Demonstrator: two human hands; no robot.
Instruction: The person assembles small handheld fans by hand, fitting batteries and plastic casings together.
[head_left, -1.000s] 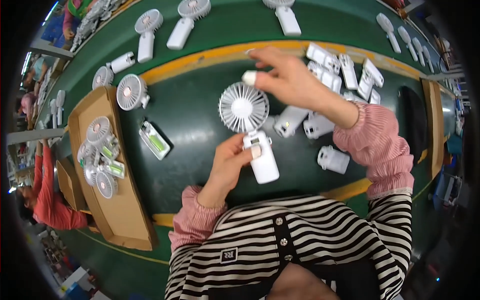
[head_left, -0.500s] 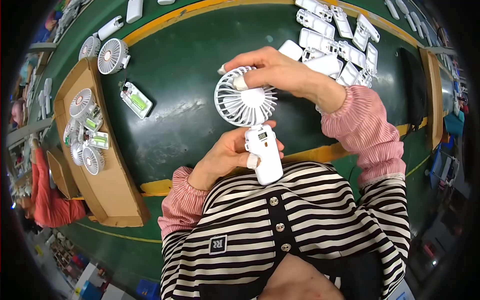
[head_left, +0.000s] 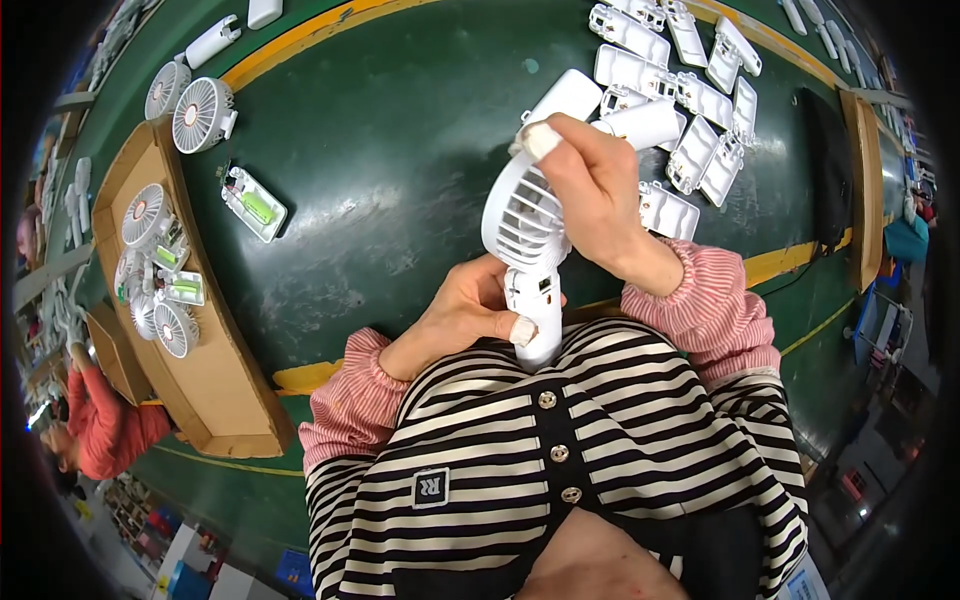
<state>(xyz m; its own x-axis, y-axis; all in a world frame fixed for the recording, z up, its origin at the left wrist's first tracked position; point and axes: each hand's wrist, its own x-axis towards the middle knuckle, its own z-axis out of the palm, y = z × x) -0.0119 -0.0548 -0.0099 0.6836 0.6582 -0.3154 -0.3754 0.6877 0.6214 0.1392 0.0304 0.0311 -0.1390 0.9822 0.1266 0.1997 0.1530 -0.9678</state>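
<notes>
Fan [head_left: 527,240] is held upright above the bench [head_left: 380,190], close to the chest, long axis running 12 to 6. Left hand [head_left: 470,315] has its grip closed round the handle at 6; right hand [head_left: 600,205] clasps the head at 12.

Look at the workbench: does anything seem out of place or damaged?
One thing stands out: an open fan handle lies alone on the green table, its green battery exposed, apart from the cardboard tray. The fan in both hands looks intact.
</notes>
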